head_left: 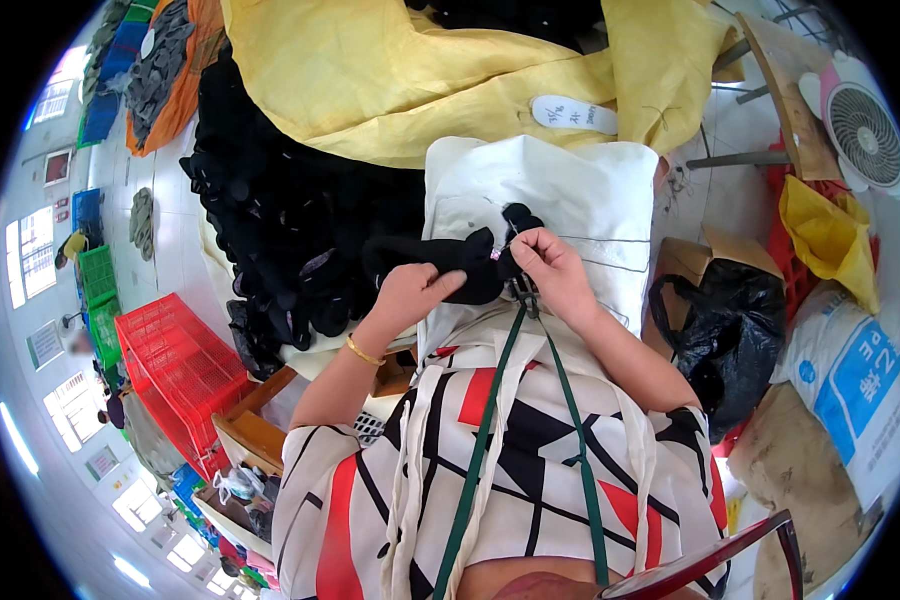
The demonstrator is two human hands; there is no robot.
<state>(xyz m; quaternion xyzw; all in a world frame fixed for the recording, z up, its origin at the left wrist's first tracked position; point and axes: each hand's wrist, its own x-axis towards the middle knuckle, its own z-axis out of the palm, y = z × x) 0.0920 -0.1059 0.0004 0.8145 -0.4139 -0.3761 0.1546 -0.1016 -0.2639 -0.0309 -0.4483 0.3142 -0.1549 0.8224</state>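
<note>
A black knit piece that looks like a sock (430, 258) is stretched between my hands over a white cloth (580, 190) on my lap. My left hand (410, 297) is closed on its near edge, thumb on top and the other fingers mostly hidden. At the right end, my right hand (550, 265) pinches black fabric between thumb and fingertips. Just under that hand hangs a small metal tool (523, 288) on a green cord (493, 400); its shape is partly covered. A small bunched black piece (518, 217) lies just beyond my right fingertips.
A big heap of black knit pieces (300, 210) rises at the left, with a yellow sack (370, 80) behind it. Red crates (180, 370) stand at the lower left. To the right are a black plastic bag (720, 330), a fan (863, 125) and a white-blue sack (850, 380).
</note>
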